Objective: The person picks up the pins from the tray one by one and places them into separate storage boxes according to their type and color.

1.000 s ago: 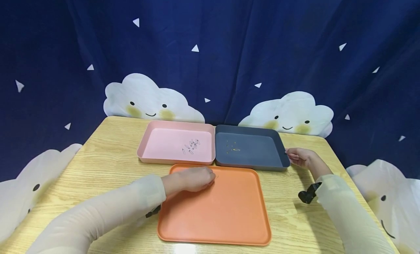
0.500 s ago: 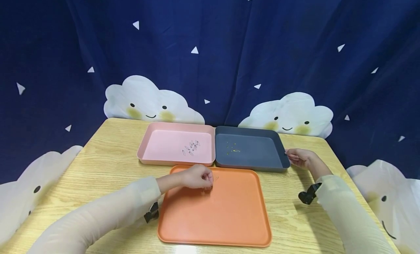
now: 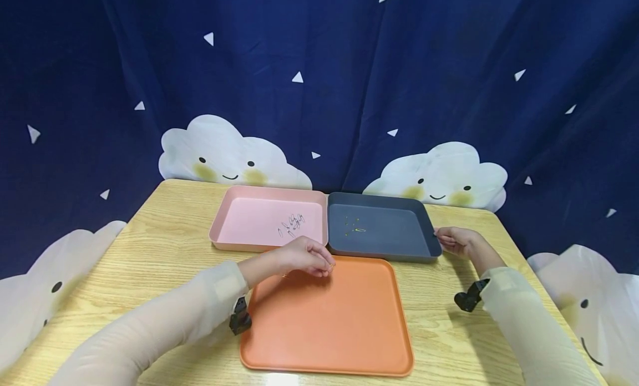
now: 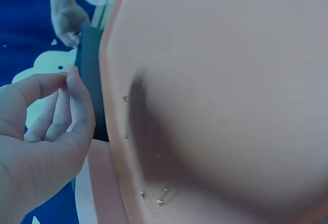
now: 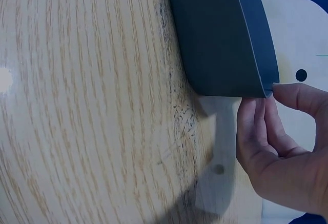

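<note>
We are in the middle of a pick: our left hand [image 3: 299, 258] hovers over the far left corner of the orange tray [image 3: 326, 341], thumb and forefinger pressed together on a tiny metal pin [image 4: 65, 73], which the left wrist view shows only as a small glint at the fingertips, so we cannot tell its exact kind. Our right hand [image 3: 456, 240] rests on the table [image 3: 165, 247] at the right side of the dark grey tray [image 3: 381, 230], its fingers loosely curled, with the thumb tip touching the tray's near right corner and steadying it rather than gripping it. We judge that the next move calls for keeping that pinch tight, since the piece is so slight it could slip out, and for carrying it over the rim of one of the two far trays before we ease the fingers apart low over the floor. Counting, we see three trays: the orange one near, the pink tray [image 3: 249, 222] far left, the grey one far right. The pink tray holds a cluster of dark clips [image 3: 292, 224], perhaps half a dozen, too small to count surely; the grey tray holds a few gold specks [image 3: 353, 225]; some five small pins [image 4: 160, 199] lie on the orange tray in the wrist view.
</note>
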A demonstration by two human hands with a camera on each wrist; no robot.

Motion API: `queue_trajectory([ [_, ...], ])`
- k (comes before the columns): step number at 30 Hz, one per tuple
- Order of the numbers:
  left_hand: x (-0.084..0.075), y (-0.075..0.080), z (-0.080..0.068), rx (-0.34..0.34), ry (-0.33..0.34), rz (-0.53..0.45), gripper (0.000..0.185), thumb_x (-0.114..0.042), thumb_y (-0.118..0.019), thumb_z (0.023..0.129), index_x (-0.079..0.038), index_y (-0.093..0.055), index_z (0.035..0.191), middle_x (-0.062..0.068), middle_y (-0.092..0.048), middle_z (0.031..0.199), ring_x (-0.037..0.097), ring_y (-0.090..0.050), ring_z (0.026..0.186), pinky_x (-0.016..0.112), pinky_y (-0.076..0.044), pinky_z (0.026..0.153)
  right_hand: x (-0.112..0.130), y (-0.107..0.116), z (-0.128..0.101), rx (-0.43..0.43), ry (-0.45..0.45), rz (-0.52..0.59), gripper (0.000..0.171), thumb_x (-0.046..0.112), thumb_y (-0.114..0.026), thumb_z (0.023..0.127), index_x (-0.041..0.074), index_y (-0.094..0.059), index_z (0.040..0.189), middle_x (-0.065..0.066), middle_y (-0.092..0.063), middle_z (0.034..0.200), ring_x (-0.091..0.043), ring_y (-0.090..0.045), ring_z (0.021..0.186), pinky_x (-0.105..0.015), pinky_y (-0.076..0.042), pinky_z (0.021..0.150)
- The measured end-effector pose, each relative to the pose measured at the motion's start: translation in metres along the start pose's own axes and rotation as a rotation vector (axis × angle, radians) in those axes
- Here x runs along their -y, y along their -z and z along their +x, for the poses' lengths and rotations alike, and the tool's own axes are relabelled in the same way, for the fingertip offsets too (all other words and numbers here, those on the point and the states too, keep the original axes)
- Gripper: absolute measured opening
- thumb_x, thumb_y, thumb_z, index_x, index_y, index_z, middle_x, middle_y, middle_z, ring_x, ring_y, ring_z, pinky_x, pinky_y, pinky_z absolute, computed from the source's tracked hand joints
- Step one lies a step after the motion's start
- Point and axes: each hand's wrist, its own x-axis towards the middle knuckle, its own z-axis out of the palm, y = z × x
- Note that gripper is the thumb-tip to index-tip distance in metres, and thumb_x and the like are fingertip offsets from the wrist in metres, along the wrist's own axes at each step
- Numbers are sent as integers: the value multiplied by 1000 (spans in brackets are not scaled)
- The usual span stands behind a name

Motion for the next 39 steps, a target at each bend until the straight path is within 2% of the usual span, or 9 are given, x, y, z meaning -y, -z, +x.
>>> queue_trajectory([
  [6, -15, 2, 10, -31, 48, -34, 29, 4, -60, 87, 17, -60, 113, 17, -73, 87, 11, -66, 67, 38, -59, 87, 0, 3, 1, 2, -3, 1, 37, 4, -45, 93, 23, -69, 71, 9, -69, 67, 1, -63, 66, -14, -55, 66],
  [9, -24, 4, 18, -48, 74, -39, 28, 4, -60, 87, 15, -61, 113, 13, -72, 82, 11, -66, 68, 36, -59, 87, 0, 4, 1, -6, -4, -5, 37, 4, -46, 93, 23, -69, 71, 9, -69, 67, 1, -63, 66, -14, -55, 66],
  [14, -38, 9, 34, -49, 100, -114, 18, 9, -58, 87, 13, -64, 103, 13, -69, 78, 13, -64, 66, 25, -61, 74, 0, 4, 2, -11, -7, -14, 35, 5, -48, 93, 23, -69, 72, 9, -69, 67, 1, -63, 65, -15, -55, 65],
  [17, -45, 13, 45, -59, 121, -98, 21, 9, -58, 87, 14, -63, 106, 12, -68, 76, 13, -63, 65, 19, -57, 66, 0, 5, 2, -5, -7, -14, 35, 6, -48, 94, 23, -69, 72, 9, -69, 67, 1, -63, 66, -14, -55, 66],
  [23, -56, 19, 68, -120, 157, -19, 32, 5, -58, 88, 13, -59, 119, 15, -68, 91, 11, -62, 67, 17, -57, 65, 1, 8, 2, 0, -16, -6, 34, 6, -49, 94, 22, -69, 72, 8, -70, 71, -1, -64, 69, -15, -56, 67],
  [28, -64, 23, 86, -121, 191, -8, 21, 3, -55, 91, 9, -61, 110, 13, -64, 91, 9, -58, 67, 14, -53, 64, 1, 11, 5, 11, -36, 22, 32, 5, -50, 94, 21, -70, 74, 5, -70, 75, -3, -66, 72, -16, -57, 70],
  [33, -76, 24, 100, -199, 216, -4, 10, 6, -59, 88, 5, -63, 97, 11, -63, 87, 10, -59, 64, 24, -59, 82, -1, 14, 6, 34, -62, 45, 34, 5, -48, 95, 21, -72, 76, 4, -70, 78, -3, -66, 75, -16, -57, 73],
  [36, -81, 25, 106, -243, 209, 29, 17, 8, -60, 86, 9, -66, 101, 16, -65, 91, 12, -59, 63, 33, -55, 97, -1, 14, 6, 51, -67, 51, 34, 6, -48, 96, 22, -72, 77, 4, -71, 79, -4, -67, 76, -16, -58, 73],
  [39, -83, 25, 113, -267, 203, 114, 23, 9, -59, 84, 12, -66, 106, 15, -66, 88, 14, -59, 63, 37, -53, 99, 0, 14, 7, 59, -71, 43, 32, 7, -49, 96, 22, -72, 79, 5, -70, 80, -4, -66, 77, -16, -57, 75],
])
